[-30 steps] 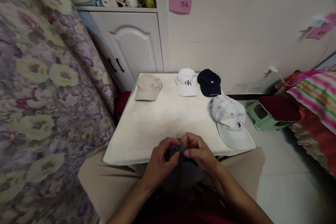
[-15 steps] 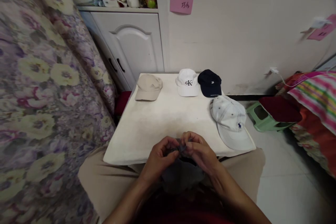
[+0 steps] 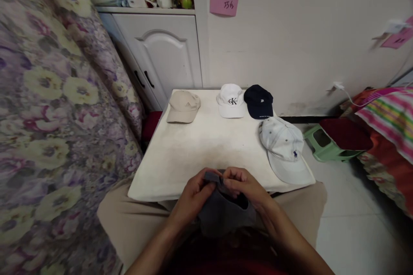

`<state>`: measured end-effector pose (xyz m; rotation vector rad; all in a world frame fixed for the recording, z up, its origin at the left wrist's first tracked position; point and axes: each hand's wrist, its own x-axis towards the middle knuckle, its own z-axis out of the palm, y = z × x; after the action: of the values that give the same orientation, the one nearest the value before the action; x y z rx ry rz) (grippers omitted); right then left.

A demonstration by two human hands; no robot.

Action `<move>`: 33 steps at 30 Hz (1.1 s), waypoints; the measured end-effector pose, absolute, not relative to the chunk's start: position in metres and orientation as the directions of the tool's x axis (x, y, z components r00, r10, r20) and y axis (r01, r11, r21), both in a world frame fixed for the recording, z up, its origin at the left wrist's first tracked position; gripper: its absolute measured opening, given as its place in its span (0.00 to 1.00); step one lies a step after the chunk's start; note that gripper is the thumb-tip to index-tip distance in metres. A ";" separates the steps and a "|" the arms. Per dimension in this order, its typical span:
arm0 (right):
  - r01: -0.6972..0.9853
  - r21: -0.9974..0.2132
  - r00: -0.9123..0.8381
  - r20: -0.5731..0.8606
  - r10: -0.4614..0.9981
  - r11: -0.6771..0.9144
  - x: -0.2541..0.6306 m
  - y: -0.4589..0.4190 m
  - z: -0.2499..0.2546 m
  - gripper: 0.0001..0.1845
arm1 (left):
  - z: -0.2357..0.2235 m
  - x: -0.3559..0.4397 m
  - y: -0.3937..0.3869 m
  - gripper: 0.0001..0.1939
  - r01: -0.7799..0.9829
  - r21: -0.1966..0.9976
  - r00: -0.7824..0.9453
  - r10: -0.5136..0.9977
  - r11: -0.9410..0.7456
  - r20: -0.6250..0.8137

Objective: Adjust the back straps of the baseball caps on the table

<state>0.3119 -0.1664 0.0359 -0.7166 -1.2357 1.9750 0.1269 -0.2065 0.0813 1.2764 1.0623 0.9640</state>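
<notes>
A dark grey cap [image 3: 222, 215] is held over my lap at the table's near edge, its back opening facing up. My left hand [image 3: 195, 193] pinches the end of its back strap between thumb and fingers. With fingertips closed on the strap's other side, my right hand [image 3: 243, 184] grips the cap beside the opening. The strap's fastening is partly hidden by my fingers. On the table lie a beige cap [image 3: 183, 106], a white cap [image 3: 231, 101] with black letters, a navy cap [image 3: 258, 102] and a pale grey cap [image 3: 282, 150] at the right.
The cream-covered table [image 3: 190, 154] stands against the wall and a white cabinet [image 3: 164, 51]. A floral curtain [image 3: 64, 120] hangs at the left. To the right are a green stool [image 3: 325, 146] and a bed with a striped cover [image 3: 390, 116].
My hands have parted slightly at the strap, and its end now sticks up from my left fingers. More of the cap's back opening shows.
</notes>
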 end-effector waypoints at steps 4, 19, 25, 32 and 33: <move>-0.256 -0.921 -0.568 -0.103 0.816 -0.295 0.306 -0.167 0.036 0.15 | 0.087 0.131 -0.211 0.13 0.245 0.969 0.197 0.979 -0.002 -0.048; -0.294 -0.857 -0.587 -0.187 0.787 -0.423 0.306 -0.165 0.039 0.12 | 0.082 0.138 -0.213 0.10 0.467 0.882 0.080 0.996 -0.063 0.029; -0.292 -0.856 -0.586 -0.193 0.787 -0.427 0.307 -0.165 0.039 0.11 | 0.086 0.137 -0.213 0.07 0.433 0.901 0.058 0.998 -0.033 0.008; -0.318 -0.842 -0.607 -0.171 0.776 -0.435 0.307 -0.166 0.041 0.11 | 0.087 0.135 -0.213 0.08 0.264 0.963 0.072 0.994 0.055 -0.077; -0.319 -0.844 -0.612 -0.163 0.774 -0.430 0.307 -0.166 0.041 0.12 | 0.086 0.134 -0.213 0.08 0.246 0.967 0.079 0.993 0.061 -0.082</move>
<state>0.3065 -0.1661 0.0405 -0.7213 -1.0654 2.0775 0.1338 -0.2126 0.0858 1.3715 1.3517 0.9635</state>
